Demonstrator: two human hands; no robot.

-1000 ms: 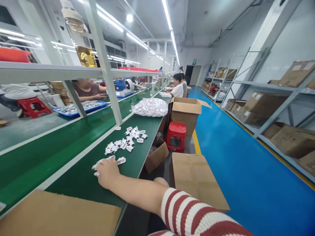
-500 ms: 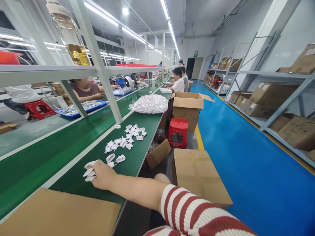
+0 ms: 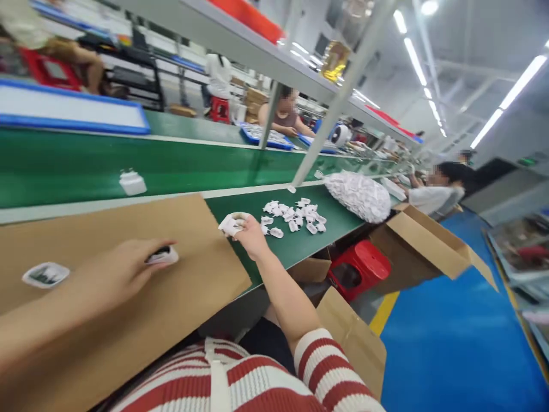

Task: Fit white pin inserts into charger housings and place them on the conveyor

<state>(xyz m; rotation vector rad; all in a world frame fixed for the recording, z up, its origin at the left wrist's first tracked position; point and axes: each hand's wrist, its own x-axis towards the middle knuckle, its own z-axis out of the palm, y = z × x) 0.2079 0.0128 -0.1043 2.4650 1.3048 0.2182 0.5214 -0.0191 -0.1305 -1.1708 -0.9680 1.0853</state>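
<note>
A person's two bare hands work above a green bench (image 3: pixel 274 250) whose near left part is covered by a flat cardboard sheet (image 3: pixel 184 297). The left hand (image 3: pixel 124 264), somewhat blurred, is over the sheet, its thumb and fingers pinching a small white casing (image 3: pixel 168 256) with a dark inside. A second casing, the loose white shell (image 3: pixel 46 274), lies on the cardboard to the left, beside the left forearm. The right hand (image 3: pixel 252 236) is at the sheet's right edge, fingers curled around a cluster of white pieces (image 3: pixel 234 223); their exact number cannot be told. Just beyond it, to the right, a scattered pile of white plugs (image 3: pixel 295 217) lies on the bench, and farther right rests a bulging clear bag (image 3: pixel 359 195) of white parts. On the far side of the sheet, a single white plug with two prongs (image 3: pixel 132 183) sits on the green belt (image 3: pixel 81 163). To the right of the bench stand a red stool (image 3: pixel 362 268) and an open carton (image 3: pixel 431 240). At the far side, a co-worker (image 3: pixel 283 117) sits behind a blue tray (image 3: pixel 266 137).
</note>
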